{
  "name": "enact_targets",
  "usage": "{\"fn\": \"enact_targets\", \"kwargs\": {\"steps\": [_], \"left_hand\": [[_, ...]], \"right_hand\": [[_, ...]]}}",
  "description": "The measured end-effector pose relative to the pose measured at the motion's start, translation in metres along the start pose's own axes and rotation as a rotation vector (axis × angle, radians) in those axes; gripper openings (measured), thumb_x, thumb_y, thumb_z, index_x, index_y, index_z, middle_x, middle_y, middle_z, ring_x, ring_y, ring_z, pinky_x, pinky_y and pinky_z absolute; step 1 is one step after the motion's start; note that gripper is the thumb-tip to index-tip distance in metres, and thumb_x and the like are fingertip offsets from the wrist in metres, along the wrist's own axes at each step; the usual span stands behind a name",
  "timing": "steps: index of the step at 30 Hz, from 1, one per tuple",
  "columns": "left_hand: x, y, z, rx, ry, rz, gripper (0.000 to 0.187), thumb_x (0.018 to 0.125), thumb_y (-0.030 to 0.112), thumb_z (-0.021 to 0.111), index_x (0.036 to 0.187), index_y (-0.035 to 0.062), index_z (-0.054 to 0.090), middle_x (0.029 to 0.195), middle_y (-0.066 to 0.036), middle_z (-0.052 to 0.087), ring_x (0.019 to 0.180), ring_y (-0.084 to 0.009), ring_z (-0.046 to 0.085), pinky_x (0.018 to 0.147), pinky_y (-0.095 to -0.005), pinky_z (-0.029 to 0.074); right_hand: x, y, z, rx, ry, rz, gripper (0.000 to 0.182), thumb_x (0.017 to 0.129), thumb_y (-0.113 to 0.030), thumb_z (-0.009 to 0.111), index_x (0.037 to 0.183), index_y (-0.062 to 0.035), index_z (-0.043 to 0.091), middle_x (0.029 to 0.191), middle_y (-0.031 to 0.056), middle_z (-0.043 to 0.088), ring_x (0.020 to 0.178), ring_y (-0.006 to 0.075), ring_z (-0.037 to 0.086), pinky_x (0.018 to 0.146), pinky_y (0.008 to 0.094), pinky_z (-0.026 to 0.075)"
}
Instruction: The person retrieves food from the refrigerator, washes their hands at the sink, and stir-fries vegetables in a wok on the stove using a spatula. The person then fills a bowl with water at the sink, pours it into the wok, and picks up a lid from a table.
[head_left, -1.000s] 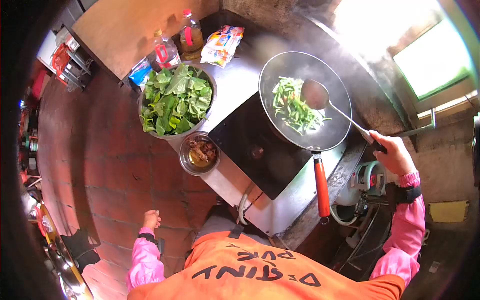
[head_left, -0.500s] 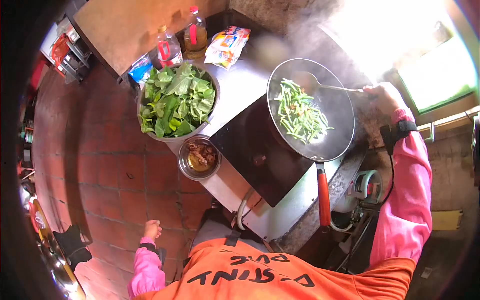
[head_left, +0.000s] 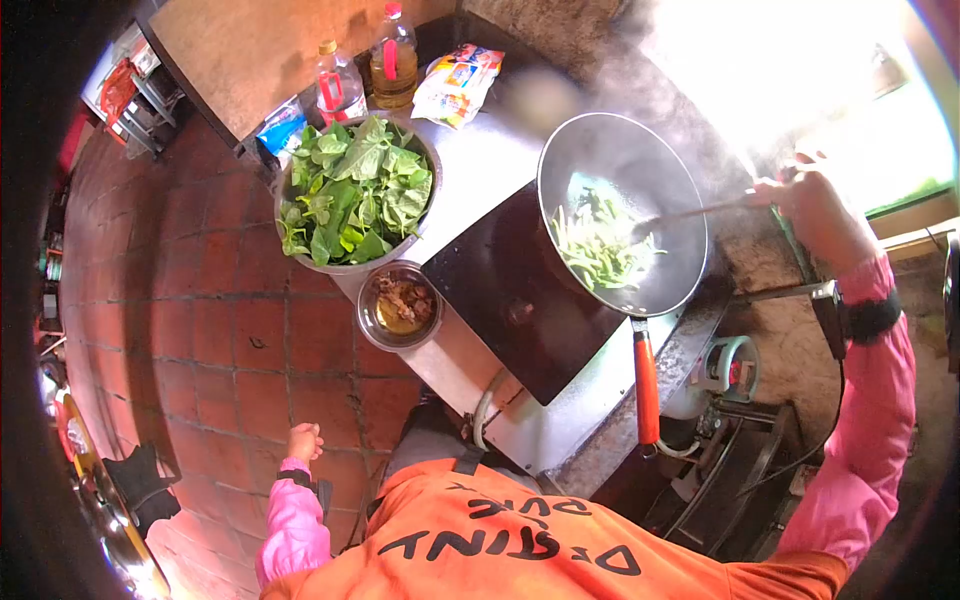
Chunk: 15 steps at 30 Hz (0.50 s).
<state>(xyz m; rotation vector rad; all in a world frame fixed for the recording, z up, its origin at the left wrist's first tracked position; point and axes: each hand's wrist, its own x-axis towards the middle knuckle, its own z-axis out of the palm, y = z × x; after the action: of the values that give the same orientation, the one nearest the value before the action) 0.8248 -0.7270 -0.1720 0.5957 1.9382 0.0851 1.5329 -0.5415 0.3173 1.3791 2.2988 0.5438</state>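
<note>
My right hand (head_left: 815,205) is closed around the handle of a metal spatula (head_left: 700,210), whose head is among chopped green beans (head_left: 600,240) in a steaming wok (head_left: 680,180). The wok's red handle (head_left: 647,390) points toward my body, and no hand is on it. Low on the left, my left hand (head_left: 305,442) hangs over the floor with its fingers curled in and touches nothing. A metal bowl with brown food pieces (head_left: 400,306) sits left of the wok, beside a large basin of green leaves (head_left: 360,195).
Two bottles (head_left: 393,62) (head_left: 340,88) and a printed packet (head_left: 458,85) stand behind the basin. A black cooktop panel (head_left: 520,300) lies by the wok. Below the counter at right is a gas cylinder (head_left: 735,368). Bright window light and steam blur the upper right.
My right hand has moved right and slightly down with the spatula, whose head has shifted from the back of the wok to the beans' right side. My left hand has barely moved.
</note>
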Motion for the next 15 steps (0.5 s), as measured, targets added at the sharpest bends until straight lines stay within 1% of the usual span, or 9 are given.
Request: {"fn": "enact_targets", "kwargs": {"steps": [1,3,4,7,9,10,11,13,15], "left_hand": [[-0.001,0.004,0.000,0.000,-0.001,0.003,0.023,0.090,0.027,0.054,0.102,0.0076,0.058,0.072,-0.007,0.062,0.046,-0.0137,0.052,0.041,-0.0293,0.042],[-0.003,0.009,0.002,0.011,-0.003,0.032,0.022,0.090,0.026,0.055,0.100,0.0078,0.059,0.072,-0.006,0.062,0.046,-0.0133,0.052,0.041,-0.0289,0.042],[-0.001,0.011,0.002,0.014,-0.004,0.036,0.022,0.090,0.026,0.055,0.100,0.0078,0.059,0.072,-0.006,0.062,0.046,-0.0133,0.052,0.041,-0.0289,0.042],[0.002,0.019,0.004,0.014,-0.018,0.048,0.020,0.090,0.026,0.055,0.097,0.0079,0.059,0.071,-0.005,0.062,0.046,-0.0128,0.052,0.041,-0.0283,0.042],[0.002,0.028,0.006,0.036,-0.033,0.062,0.020,0.090,0.026,0.055,0.095,0.0076,0.058,0.069,-0.005,0.061,0.045,-0.0124,0.052,0.040,-0.0279,0.041],[0.000,0.033,0.009,0.046,-0.034,0.065,0.020,0.090,0.026,0.055,0.095,0.0076,0.058,0.069,-0.005,0.061,0.045,-0.0124,0.052,0.040,-0.0279,0.041],[-0.002,0.040,0.011,0.052,-0.041,0.069,0.019,0.090,0.026,0.055,0.094,0.0075,0.058,0.069,-0.004,0.061,0.045,-0.0124,0.052,0.040,-0.0279,0.041],[-0.004,0.050,0.012,0.065,-0.040,0.079,0.019,0.089,0.025,0.055,0.094,0.0074,0.058,0.068,-0.004,0.061,0.045,-0.0123,0.052,0.040,-0.0278,0.041],[-0.005,0.056,0.012,0.064,-0.061,0.090,0.020,0.090,0.026,0.056,0.098,0.0078,0.057,0.066,-0.003,0.058,0.044,-0.0123,0.050,0.038,-0.0282,0.039]], "right_hand": [[-0.011,-0.003,-0.003,0.001,-0.030,0.016,0.035,0.069,-0.003,0.060,0.101,-0.0143,0.067,0.078,0.0059,0.060,0.082,0.0231,0.056,0.078,0.0381,0.044],[-0.029,-0.022,-0.013,-0.116,-0.039,0.099,0.028,0.072,-0.004,0.058,0.097,-0.0128,0.068,0.079,0.0069,0.059,0.081,0.0235,0.055,0.074,0.0359,0.045],[-0.039,-0.033,-0.013,-0.151,-0.028,0.148,0.029,0.072,-0.005,0.058,0.099,-0.0111,0.065,0.078,0.0067,0.060,0.082,0.0230,0.055,0.073,0.0353,0.045],[-0.068,-0.057,0.005,-0.087,-0.306,0.281,0.028,0.076,-0.005,0.058,0.103,-0.0111,0.063,0.076,0.0076,0.060,0.080,0.0246,0.057,0.070,0.0359,0.045],[-0.082,-0.076,0.025,-0.029,-0.244,0.361,0.028,0.078,-0.006,0.058,0.105,-0.0108,0.063,0.076,0.0084,0.060,0.078,0.0263,0.058,0.069,0.0381,0.046],[-0.085,-0.081,0.034,0.072,-0.246,0.445,0.031,0.079,-0.006,0.059,0.109,-0.0107,0.062,0.077,0.0094,0.060,0.077,0.0275,0.059,0.067,0.0397,0.047],[-0.090,-0.087,0.043,0.058,-0.176,0.422,0.033,0.079,-0.006,0.059,0.112,-0.0106,0.061,0.081,0.0100,0.060,0.076,0.0268,0.059,0.067,0.0390,0.046],[-0.101,-0.097,0.062,0.013,-0.065,0.417,0.036,0.079,-0.007,0.058,0.114,-0.0115,0.060,0.081,0.0092,0.058,0.074,0.0260,0.058,0.066,0.0388,0.046],[-0.111,-0.098,0.055,0.021,-0.042,0.445,0.036,0.079,-0.006,0.058,0.114,-0.0128,0.061,0.081,0.0081,0.057,0.073,0.0253,0.057,0.067,0.0382,0.046]]}}
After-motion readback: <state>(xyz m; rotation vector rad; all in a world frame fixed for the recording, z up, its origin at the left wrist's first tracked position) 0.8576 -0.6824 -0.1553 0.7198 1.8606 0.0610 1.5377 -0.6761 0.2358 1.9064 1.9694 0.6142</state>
